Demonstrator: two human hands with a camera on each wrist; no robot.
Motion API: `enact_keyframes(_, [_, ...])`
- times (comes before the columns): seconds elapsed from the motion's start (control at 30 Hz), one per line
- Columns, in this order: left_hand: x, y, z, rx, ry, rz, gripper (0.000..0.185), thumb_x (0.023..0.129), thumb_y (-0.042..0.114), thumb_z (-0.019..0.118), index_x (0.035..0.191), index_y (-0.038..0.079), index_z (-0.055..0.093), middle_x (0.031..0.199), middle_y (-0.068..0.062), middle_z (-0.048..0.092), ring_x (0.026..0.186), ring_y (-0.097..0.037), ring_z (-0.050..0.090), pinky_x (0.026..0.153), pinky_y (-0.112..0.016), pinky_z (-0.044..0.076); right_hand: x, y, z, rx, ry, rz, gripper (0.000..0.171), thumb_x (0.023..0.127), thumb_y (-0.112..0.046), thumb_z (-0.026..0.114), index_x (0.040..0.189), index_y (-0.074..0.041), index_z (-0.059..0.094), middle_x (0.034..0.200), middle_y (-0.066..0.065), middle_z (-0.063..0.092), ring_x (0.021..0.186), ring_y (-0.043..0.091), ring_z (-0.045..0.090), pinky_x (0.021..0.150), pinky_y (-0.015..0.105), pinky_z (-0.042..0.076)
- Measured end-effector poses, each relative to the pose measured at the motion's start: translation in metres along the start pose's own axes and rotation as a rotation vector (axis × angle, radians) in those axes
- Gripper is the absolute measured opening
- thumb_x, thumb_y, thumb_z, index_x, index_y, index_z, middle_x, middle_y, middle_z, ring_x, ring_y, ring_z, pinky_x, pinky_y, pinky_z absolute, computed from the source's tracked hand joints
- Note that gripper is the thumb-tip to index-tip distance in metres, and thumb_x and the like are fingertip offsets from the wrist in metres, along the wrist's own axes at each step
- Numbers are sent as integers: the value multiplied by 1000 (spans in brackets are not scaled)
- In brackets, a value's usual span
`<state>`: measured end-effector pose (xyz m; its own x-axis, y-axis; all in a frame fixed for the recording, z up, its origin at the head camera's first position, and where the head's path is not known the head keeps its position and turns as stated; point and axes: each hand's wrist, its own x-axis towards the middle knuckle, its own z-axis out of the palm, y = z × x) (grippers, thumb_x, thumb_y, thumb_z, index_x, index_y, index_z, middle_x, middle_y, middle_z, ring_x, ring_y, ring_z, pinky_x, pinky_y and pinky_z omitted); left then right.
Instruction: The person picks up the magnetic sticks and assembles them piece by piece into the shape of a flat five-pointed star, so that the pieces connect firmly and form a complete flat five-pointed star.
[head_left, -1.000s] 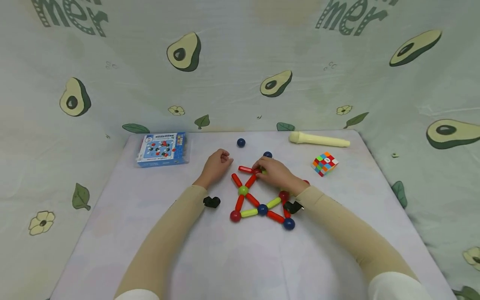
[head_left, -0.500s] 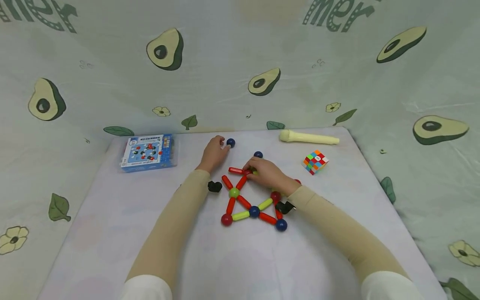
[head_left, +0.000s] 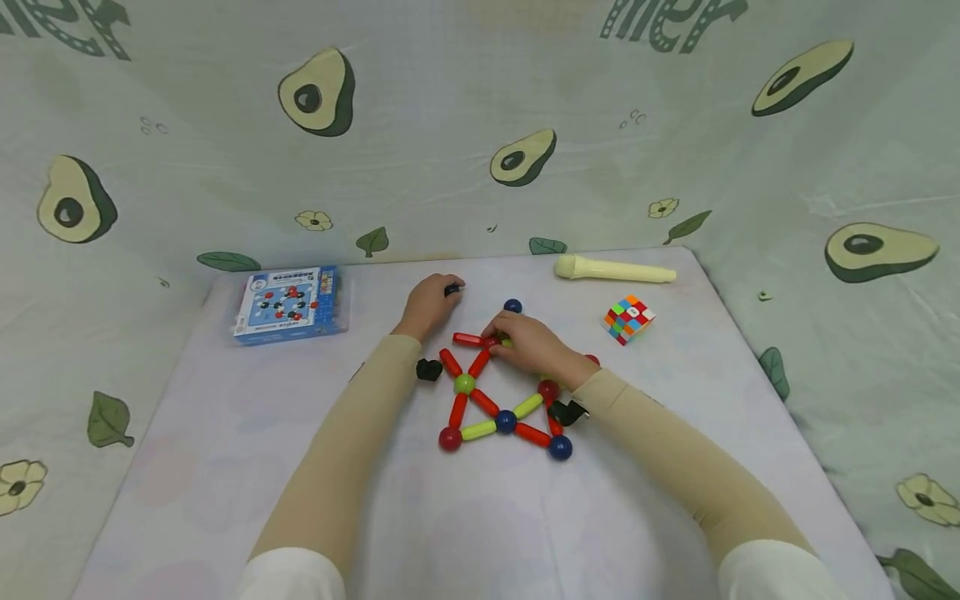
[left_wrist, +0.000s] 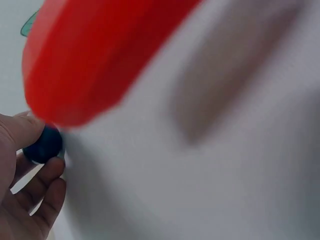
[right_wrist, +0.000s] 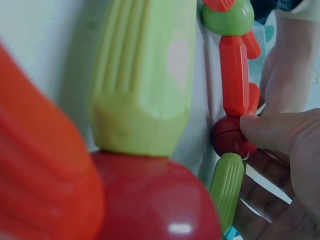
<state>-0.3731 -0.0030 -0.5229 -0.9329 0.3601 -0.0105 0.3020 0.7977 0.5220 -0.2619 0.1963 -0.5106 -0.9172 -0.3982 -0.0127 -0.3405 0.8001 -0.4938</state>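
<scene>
My left hand (head_left: 431, 304) is at the far side of the table and pinches a dark blue ball (left_wrist: 46, 146) between thumb and fingers. My right hand (head_left: 532, 348) holds a dark red ball (right_wrist: 231, 136) at the top of a flat frame of magnetic rods and balls. From that held ball run red rods (right_wrist: 234, 75) and a light green rod (right_wrist: 227, 190). Lower in the frame are a green ball (head_left: 465, 383), a blue ball (head_left: 506, 422) and a red ball (head_left: 450, 439). The right hand and wrist hide part of the frame's right side.
Beyond the right hand lies a loose blue ball (head_left: 513, 306). A blue boxed set (head_left: 288, 304) is at the back left. A pale yellow toy microphone (head_left: 615, 269) and a puzzle cube (head_left: 628, 319) lie to the right. Patterned cloth (head_left: 420, 167) rises behind the table.
My left hand has reached away from me to the far blue ball and taken hold of it. My right hand keeps its hold on the red ball; the head view has turned slightly.
</scene>
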Motion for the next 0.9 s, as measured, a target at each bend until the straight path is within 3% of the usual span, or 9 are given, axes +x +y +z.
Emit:
enact_keyframes(0.17, [-15, -11, -6, -70, 2, -73, 38, 101, 25, 67, 135, 11, 59, 139, -14, 60, 130, -32, 53, 113, -48, 39, 0, -3, -1, 7, 0, 8, 24, 97, -21, 72, 120, -14, 71, 118, 1, 63, 102, 17, 59, 98, 36, 50])
enact_keyframes(0.27, [-26, -17, -7, -99, -11, -88, 38, 99, 26, 68, 133, 12, 61, 134, -14, 60, 121, -31, 55, 109, -47, 43, -1, -3, -1, 15, -6, 16, 24, 98, -20, 71, 120, -14, 71, 118, 1, 63, 103, 17, 59, 99, 37, 50])
enact_keyframes(0.4, [-42, -24, -7, -112, -44, -54, 37, 99, 26, 68, 134, 15, 63, 120, -12, 59, 105, -27, 54, 97, -42, 48, -1, -3, 0, 27, -13, 24, 23, 98, -20, 70, 121, -15, 70, 119, 0, 63, 103, 17, 59, 99, 37, 50])
enact_keyframes(0.53, [-56, -27, -8, -135, -89, -3, 36, 100, 26, 68, 135, 17, 63, 112, -9, 60, 99, -25, 53, 90, -39, 48, -2, -2, -1, 25, -4, 25, 23, 98, -20, 70, 120, -15, 70, 118, 1, 63, 102, 17, 59, 99, 37, 50])
enact_keyframes(0.7, [-70, -32, -11, -187, -154, 15, 37, 99, 26, 69, 135, 17, 62, 117, -8, 64, 106, -25, 57, 98, -42, 47, -2, -2, -1, 28, -4, 26, 23, 98, -21, 70, 119, -14, 70, 118, 1, 63, 102, 18, 59, 99, 38, 50])
enact_keyframes(0.9, [-82, -35, -9, -245, -163, 22, 36, 99, 25, 68, 135, 20, 64, 125, -7, 65, 113, -25, 58, 104, -43, 47, -3, -4, 1, 34, -3, 22, 22, 98, -20, 70, 120, -14, 70, 118, 1, 63, 103, 19, 59, 99, 38, 50])
